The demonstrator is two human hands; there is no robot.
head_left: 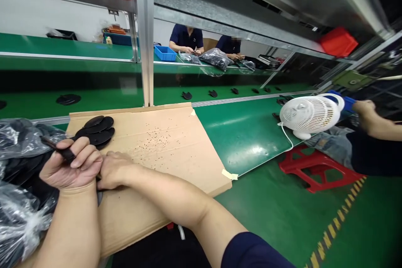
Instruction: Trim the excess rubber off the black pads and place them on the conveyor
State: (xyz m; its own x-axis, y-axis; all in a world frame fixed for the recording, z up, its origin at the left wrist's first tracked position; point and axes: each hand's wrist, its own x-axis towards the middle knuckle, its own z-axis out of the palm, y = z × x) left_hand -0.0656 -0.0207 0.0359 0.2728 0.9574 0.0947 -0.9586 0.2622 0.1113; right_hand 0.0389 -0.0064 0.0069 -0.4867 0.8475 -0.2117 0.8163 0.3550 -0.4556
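Observation:
My left hand (73, 163) is closed round a slim dark tool (64, 150) with a black grip; its pointed end sticks out to the upper left. Against its wrist side lies my right hand (114, 169), fingers curled inward. What those fingers hold is mostly hidden behind the left hand; only a dark edge shows below. Just beyond both hands, a pile of flat, rounded black parts (97, 130) rests on a cardboard sheet (176, 167). Small dark crumbs (155, 142) are scattered over the cardboard.
Clear plastic bags (19, 217) of black parts crowd the left. Black parts (186, 95) lie spaced along the green belt (169, 86) behind a metal post (146, 42). A white fan (309, 115) stands right, near a co-worker's arm (377, 121) and red stool (317, 167). Two people sit opposite.

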